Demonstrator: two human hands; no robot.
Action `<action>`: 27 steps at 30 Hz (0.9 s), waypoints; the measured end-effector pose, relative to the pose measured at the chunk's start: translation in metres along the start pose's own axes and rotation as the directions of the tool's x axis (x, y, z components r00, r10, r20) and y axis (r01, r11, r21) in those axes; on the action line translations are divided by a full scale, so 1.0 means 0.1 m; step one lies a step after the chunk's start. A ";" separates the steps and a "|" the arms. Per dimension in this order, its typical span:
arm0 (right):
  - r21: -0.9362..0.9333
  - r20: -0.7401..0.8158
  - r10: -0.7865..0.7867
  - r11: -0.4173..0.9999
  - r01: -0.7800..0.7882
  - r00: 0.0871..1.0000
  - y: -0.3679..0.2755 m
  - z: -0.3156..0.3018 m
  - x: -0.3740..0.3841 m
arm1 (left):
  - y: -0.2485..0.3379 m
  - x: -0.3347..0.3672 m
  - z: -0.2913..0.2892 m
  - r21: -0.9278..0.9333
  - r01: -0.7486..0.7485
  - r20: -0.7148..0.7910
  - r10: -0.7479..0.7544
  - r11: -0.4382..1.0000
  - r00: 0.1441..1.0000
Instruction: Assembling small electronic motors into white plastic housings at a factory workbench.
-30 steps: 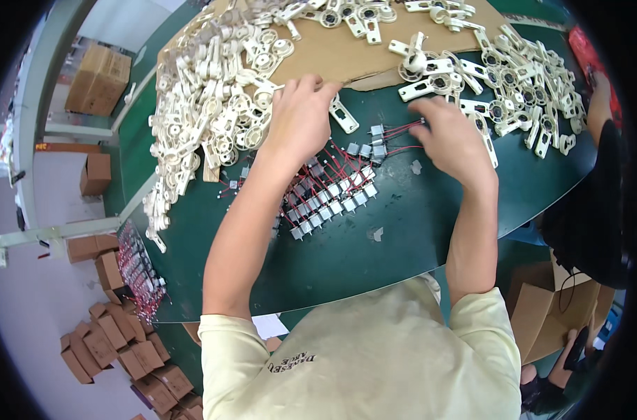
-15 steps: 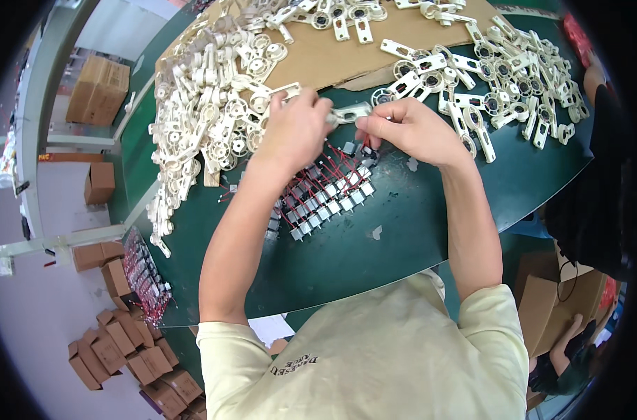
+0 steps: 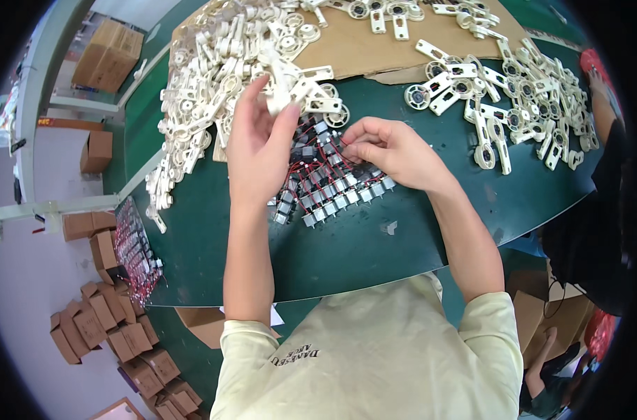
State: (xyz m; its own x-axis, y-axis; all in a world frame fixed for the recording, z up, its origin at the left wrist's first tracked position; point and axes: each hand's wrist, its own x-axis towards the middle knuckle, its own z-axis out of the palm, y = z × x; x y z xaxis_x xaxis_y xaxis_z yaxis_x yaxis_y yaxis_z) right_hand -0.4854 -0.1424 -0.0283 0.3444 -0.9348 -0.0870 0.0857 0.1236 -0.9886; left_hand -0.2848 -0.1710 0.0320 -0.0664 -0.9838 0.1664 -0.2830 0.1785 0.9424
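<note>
A green table (image 3: 339,269) with a curved edge fills most of the view. Over its far part lies a brown cardboard sheet (image 3: 350,54). A heap of white plastic parts (image 3: 213,84) covers the left side, and a looser group of similar parts (image 3: 528,105) spreads on the right. Between them, in front of the person, a batch of small silver motors (image 3: 339,201) lies on the table, the nearest ones in a slanting row. The left hand (image 3: 257,150) is held wide, thumb and fingers apart, with a white part (image 3: 280,91) between them; whether it is gripped I cannot tell. The right hand (image 3: 399,150) is narrow, its fingertips drawn together over the motors, beside their thin red wires (image 3: 306,166); anything pinched there is too small to make out. A pale scrap (image 3: 389,227) lies nearer the table's edge.
</note>
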 end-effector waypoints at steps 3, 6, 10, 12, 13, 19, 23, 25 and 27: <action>-0.166 -0.178 -0.045 0.986 0.015 0.983 -0.03 0.19 -0.02 | -0.16 -0.39 -0.14 -0.488 0.233 0.160 -0.177 0.841 0.971; -0.411 -0.265 -0.339 0.887 0.212 0.903 0.00 0.39 0.01 | -0.40 -0.63 -0.10 -0.699 0.384 0.296 -0.245 0.603 0.923; -0.413 -0.244 -0.344 0.883 0.224 0.906 -0.06 0.54 0.00 | -0.46 -0.70 -0.07 -0.770 0.361 0.255 -0.264 0.527 0.930; -0.431 -0.226 -0.348 0.874 0.227 0.910 -0.07 0.57 -0.03 | -0.47 -0.70 -0.09 -0.780 0.351 0.256 -0.248 0.518 0.934; -0.455 -0.217 -0.350 0.862 0.223 0.911 -0.10 0.58 -0.05 | -0.49 -0.70 -0.09 -0.775 0.340 0.233 -0.260 0.532 0.937; -0.509 -0.227 -0.359 0.836 0.204 0.905 -0.12 0.65 -0.07 | -0.50 -0.73 -0.06 -0.668 0.250 0.206 -0.148 0.700 0.967; -0.501 -0.267 -0.363 0.844 0.193 0.893 -0.10 0.66 -0.06 | -0.51 -0.74 -0.02 -0.632 0.236 0.200 -0.138 0.738 0.970; -0.496 -0.286 -0.361 0.848 0.185 0.888 -0.07 0.66 -0.06 | -0.52 -0.74 0.01 -0.639 0.225 0.196 -0.128 0.735 0.972; -0.488 -0.257 -0.379 0.845 0.219 0.889 -0.05 0.66 -0.07 | -0.50 -0.76 0.07 -0.615 0.184 0.164 -0.103 0.767 0.981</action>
State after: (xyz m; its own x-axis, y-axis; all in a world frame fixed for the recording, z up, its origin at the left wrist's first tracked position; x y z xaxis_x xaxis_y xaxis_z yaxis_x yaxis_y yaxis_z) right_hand -0.4261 -0.1146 -0.0145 0.0330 -0.9634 0.2661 -0.3087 -0.2631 -0.9141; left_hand -0.2726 -0.1050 -0.0296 -0.1927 -0.9811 0.0182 0.3592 -0.0533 0.9317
